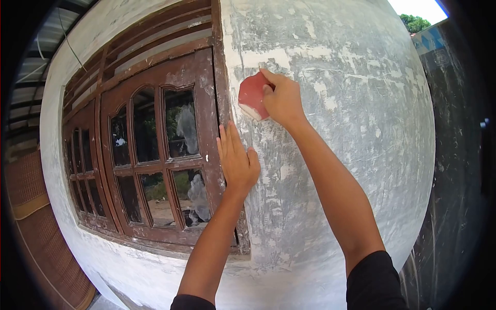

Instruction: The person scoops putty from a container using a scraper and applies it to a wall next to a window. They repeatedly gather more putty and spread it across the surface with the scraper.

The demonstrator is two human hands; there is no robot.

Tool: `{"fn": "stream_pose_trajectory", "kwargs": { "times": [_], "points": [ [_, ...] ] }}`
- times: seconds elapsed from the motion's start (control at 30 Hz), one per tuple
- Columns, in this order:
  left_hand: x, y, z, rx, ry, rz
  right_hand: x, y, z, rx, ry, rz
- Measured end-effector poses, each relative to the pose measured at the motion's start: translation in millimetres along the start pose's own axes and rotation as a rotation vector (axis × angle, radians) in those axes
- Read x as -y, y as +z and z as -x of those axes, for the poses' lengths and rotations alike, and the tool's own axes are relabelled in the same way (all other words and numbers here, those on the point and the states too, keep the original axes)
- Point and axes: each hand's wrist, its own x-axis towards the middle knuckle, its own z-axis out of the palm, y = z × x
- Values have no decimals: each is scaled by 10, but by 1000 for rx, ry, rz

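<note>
Against the patchy grey and white wall [351, 134], my right hand [283, 99] pinches a flat red scraper [252, 95] between thumb and fingers. Whitish material lies along the scraper's lower left edge. My left hand [239, 160] rests with its fingers stretched upward at the brown window frame's [219, 67] right edge, beside the wall. It holds nothing and is below and left of the scraper.
Brown wooden shutters with glass panes [147, 126] fill the left side, under a slatted vent [155, 39]. A woven brown panel [49, 243] stands at the far left. Beyond the wall's right edge is a dark surface [457, 170].
</note>
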Motion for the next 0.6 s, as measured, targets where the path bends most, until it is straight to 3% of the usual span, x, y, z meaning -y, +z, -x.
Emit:
{"fn": "stream_pose_trajectory", "kwargs": {
  "times": [0.03, 0.13, 0.2, 0.3, 0.47, 0.53, 0.6],
  "points": [
    [2, -9, -3, 7, 0, 1, -78, -62, -43, -5, 5, 0],
    [11, 2, 0, 4, -1, 1, -247, -431, -155, -363, 249, 6],
    [6, 1, -2, 0, 4, 6, -205, -447, -123, -374, 96, 86],
    [-7, -10, 19, 2, 3, 11, 87, -218, 125, -31, 77, -111],
    [-3, -14, 5, -3, 8, 3, -266, -467, 118, -289, 215, 139],
    [-12, -10, 0, 4, -11, -2, -186, -541, 129, -381, 141, 98],
    [-5, -7, 11, 5, -5, 4, 25, -385, 200, -224, 119, -47]
  ]
}}
